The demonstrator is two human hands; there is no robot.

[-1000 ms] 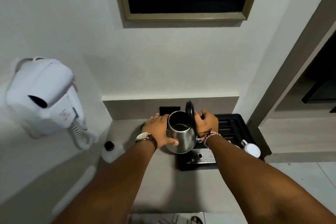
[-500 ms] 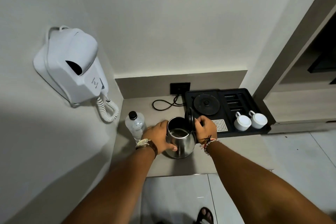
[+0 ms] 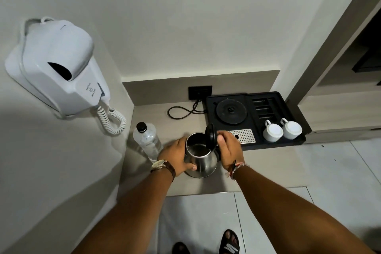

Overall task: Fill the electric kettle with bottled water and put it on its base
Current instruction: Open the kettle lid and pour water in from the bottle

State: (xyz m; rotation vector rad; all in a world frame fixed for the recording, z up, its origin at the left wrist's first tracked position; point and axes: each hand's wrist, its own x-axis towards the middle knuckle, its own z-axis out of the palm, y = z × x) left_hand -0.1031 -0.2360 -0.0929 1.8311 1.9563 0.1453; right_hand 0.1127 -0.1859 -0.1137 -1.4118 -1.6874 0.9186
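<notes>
A stainless steel kettle (image 3: 203, 164) stands on the grey counter (image 3: 268, 167), left of and in front of the black tray. Its black lid (image 3: 210, 137) is hinged upright and the inside shows. My left hand (image 3: 175, 158) wraps the kettle's left side. My right hand (image 3: 228, 150) is closed around the handle on the right side, thumb up by the lid; the handle itself is hidden. A capped clear water bottle (image 3: 146, 142) stands just left of my left hand. The round black kettle base (image 3: 231, 111) sits bare on the tray.
The black tray (image 3: 288, 105) holds two white cups (image 3: 272, 133) and a perforated metal drip plate (image 3: 244, 135). A black cord (image 3: 181, 111) runs from the base to a wall socket (image 3: 200, 93). A wall-mounted white hair dryer (image 3: 53, 70) hangs at left.
The kettle has come down and toward me from above the tray onto the counter beside the bottle, both hands still on it. My view has tilted down.
</notes>
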